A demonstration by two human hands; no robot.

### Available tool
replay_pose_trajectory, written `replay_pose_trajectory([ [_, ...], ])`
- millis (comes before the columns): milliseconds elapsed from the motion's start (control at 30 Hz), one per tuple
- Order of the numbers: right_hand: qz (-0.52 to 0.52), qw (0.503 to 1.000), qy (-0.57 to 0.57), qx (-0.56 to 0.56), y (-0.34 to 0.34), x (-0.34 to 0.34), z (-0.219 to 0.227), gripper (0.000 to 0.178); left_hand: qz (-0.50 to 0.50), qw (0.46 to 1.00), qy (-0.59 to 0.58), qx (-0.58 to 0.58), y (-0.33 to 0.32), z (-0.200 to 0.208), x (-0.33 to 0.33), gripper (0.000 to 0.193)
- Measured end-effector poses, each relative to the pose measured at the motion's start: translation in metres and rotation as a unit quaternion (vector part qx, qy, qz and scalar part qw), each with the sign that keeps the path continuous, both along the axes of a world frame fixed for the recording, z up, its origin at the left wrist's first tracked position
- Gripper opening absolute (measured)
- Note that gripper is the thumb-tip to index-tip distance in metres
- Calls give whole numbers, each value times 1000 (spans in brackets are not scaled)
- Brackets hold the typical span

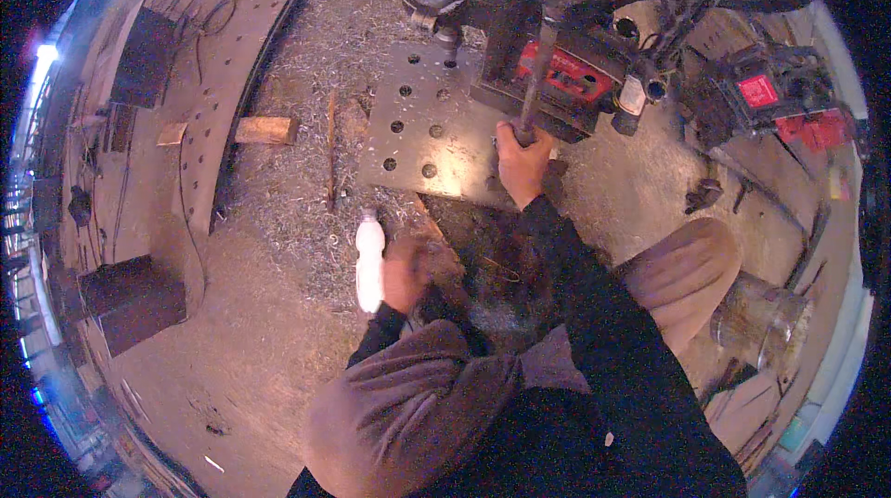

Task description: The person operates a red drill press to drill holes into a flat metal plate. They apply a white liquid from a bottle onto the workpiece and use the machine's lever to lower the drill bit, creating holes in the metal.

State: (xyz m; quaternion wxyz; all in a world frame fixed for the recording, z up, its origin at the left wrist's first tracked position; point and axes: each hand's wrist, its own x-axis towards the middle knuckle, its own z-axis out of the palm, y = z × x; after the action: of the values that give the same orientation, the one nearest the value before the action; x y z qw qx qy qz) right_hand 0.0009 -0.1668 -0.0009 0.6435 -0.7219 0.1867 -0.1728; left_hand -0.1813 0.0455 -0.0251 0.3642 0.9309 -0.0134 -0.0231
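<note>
My right hand [522, 167] is closed around the lower end of a long metal lever [533, 94] on a dark drilling machine [506, 57] with a red panel. The machine stands on a steel plate [466, 159] with rows of round holes, lit by a bright spot. My left hand [405, 273] is low beside a white plastic bottle [369, 261]; motion blur hides its fingers, and I cannot tell whether it touches the bottle. The machine's spindle [448, 34] is over the plate's far part.
Metal shavings [316, 62] litter the ground around the plate. On the left lie a long perforated beam [209, 141], a wooden block [266, 130] and a dark steel box section [133, 303]. A black and red machine [780, 94] and a metal can [761, 322] stand to the right.
</note>
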Motion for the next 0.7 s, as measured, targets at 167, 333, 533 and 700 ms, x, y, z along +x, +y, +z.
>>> replay_pose_trajectory([
  [167, 30, 999, 3, -15, 11, 0, 20, 21, -326, 924, 181, 83, -74, -86, -29, 34],
  [333, 40, 999, -20, -4, 1, 0, 16, 24, -267, 905, 315, 99, -113, -53, -12, 37],
  [533, 47, 999, -2, -15, 7, -2, 35, 23, -156, 965, 206, 42, -117, -197, -59, 43],
  [700, 78, 997, 9, -10, 4, -4, 41, 23, -204, 960, 185, 50, -111, -166, -55, 55],
])
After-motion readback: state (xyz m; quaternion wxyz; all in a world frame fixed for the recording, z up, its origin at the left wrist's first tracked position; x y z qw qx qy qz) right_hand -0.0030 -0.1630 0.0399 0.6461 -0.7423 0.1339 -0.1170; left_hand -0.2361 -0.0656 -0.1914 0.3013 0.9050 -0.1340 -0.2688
